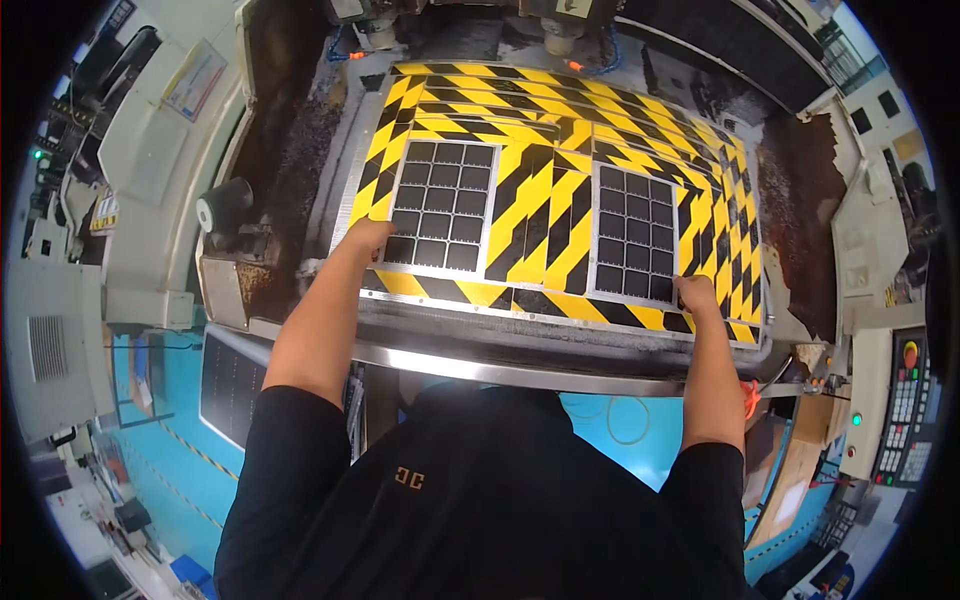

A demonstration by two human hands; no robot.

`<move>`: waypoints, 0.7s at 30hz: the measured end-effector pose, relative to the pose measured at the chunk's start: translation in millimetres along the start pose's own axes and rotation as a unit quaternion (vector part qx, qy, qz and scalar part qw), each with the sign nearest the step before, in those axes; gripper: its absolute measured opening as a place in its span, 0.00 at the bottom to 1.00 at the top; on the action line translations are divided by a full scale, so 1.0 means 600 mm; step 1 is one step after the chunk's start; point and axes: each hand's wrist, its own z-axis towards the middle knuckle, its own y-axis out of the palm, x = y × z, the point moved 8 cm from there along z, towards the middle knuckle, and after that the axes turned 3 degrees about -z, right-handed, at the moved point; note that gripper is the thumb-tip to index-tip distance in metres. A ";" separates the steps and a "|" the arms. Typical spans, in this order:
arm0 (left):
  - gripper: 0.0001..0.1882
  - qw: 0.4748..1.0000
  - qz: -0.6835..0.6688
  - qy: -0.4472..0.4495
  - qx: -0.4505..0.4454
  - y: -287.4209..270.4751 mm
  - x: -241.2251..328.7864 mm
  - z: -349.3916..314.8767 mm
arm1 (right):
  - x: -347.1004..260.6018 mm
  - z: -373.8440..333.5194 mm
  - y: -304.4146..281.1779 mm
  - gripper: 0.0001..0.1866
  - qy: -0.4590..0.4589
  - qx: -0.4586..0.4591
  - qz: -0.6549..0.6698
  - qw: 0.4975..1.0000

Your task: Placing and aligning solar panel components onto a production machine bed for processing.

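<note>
Two pale-rimmed rectangular plates, a left plate (pixel 491 215) and a right plate (pixel 596 230), lie side by side, each with a grid of dark square tiles. Beneath them is a bed (pixel 525 265) covered in yellow-and-black striped tape. My left hand (pixel 370 240) is closed at the left plate's outer edge, near its lower left corner, thumb side against the rim. At the lower right corner of the right plate, my right hand (pixel 697 294) is closed on the outer edge. The fingertips of both hands are mostly hidden.
Two machine heads (pixel 378 35) (pixel 560 38) with blue hoses hang over the bed's far side. A metal rail (pixel 500 368) runs along the near edge. A grey cylinder (pixel 228 203) stands at left, and a button control panel (pixel 903 410) is at far right.
</note>
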 end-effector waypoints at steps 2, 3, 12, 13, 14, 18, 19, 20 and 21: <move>0.15 0.999 0.023 -0.042 0.013 0.004 -0.007 -0.004 | -0.011 -0.003 0.006 0.18 0.002 -0.035 0.022 0.999; 0.17 0.998 -0.030 -0.055 0.022 0.009 -0.012 -0.011 | -0.030 -0.011 0.006 0.18 -0.004 -0.041 0.023 0.999; 0.25 0.976 0.193 0.009 0.104 0.004 0.012 0.015 | -0.079 -0.021 0.002 0.23 -0.046 -0.069 -0.119 0.989; 0.25 0.981 0.161 0.009 0.105 0.002 0.012 0.015 | -0.075 -0.019 0.000 0.23 -0.053 -0.059 -0.108 0.991; 0.25 0.981 0.161 0.008 0.109 0.001 0.012 0.010 | -0.070 -0.020 0.001 0.23 -0.056 -0.061 -0.107 0.991; 0.25 0.986 0.145 -0.009 0.087 -0.024 -0.008 0.012 | -0.064 -0.019 -0.005 0.20 -0.046 -0.028 0.089 0.995; 0.25 0.982 0.169 0.025 0.077 -0.025 -0.004 0.020 | -0.062 -0.013 0.003 0.19 -0.047 -0.037 0.119 0.991; 0.25 0.983 0.170 0.030 0.069 -0.008 0.019 0.013 | -0.044 -0.007 0.002 0.19 -0.040 -0.041 0.148 0.987; 0.24 0.993 0.095 0.032 0.058 -0.004 0.039 -0.017 | -0.045 -0.010 -0.004 0.15 -0.034 -0.046 0.149 0.987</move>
